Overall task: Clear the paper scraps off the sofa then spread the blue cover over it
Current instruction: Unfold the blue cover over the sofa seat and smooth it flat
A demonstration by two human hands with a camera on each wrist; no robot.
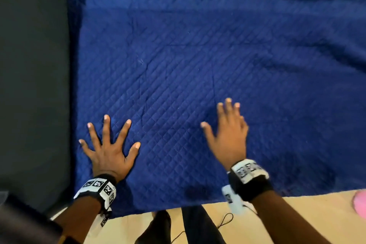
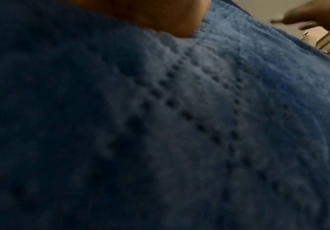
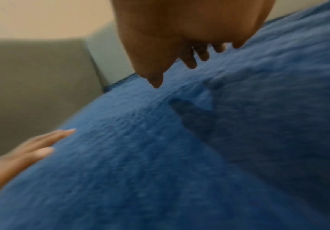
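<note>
A quilted blue cover (image 1: 198, 61) lies spread flat over the sofa seat and runs up the backrest. My left hand (image 1: 110, 144) presses flat on the cover near its front left corner, fingers splayed wide. My right hand (image 1: 227, 130) is open with straight fingers just over the cover to the right, blurred, casting a shadow on the fabric. In the right wrist view the right hand (image 3: 189, 46) hovers slightly above the cover (image 3: 180, 155), and the left hand (image 3: 32, 149) rests on it. The left wrist view is filled by the cover (image 2: 160, 124). No paper scraps are visible.
The grey sofa arm (image 1: 33, 85) stands to the left of the cover. Beige floor (image 1: 287, 220) lies in front of the sofa, with my legs (image 1: 178, 228) and a thin black cable (image 1: 223, 222) on it. A pink object (image 1: 360, 202) shows at the right edge.
</note>
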